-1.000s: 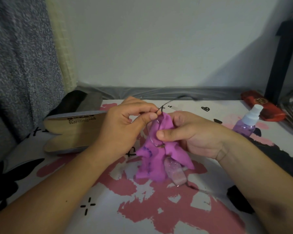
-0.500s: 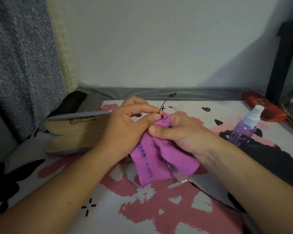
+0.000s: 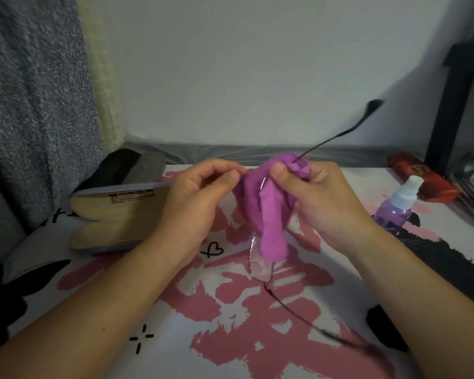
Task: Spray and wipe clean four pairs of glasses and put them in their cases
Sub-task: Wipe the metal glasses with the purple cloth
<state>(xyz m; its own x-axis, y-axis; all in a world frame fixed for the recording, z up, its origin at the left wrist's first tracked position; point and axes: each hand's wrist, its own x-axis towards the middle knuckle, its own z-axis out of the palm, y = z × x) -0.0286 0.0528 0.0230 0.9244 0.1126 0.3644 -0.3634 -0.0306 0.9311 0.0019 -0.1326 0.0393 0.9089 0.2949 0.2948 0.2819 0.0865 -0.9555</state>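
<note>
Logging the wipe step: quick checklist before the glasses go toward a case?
1. Cloth held on upper lens by right hand: ok.
2. Left hand steadying the frame: cannot tell, its fingertips sit at the cloth's edge.
3. Lower lens wiped clean: cannot tell, it hangs bare below the cloth.
4. Temple arms folded for casing: not ok, one sticks up, the other trails down.
5. Open case ready on the table: ok.
6. Spray bottle upright, clear of the hands: ok.
</note>
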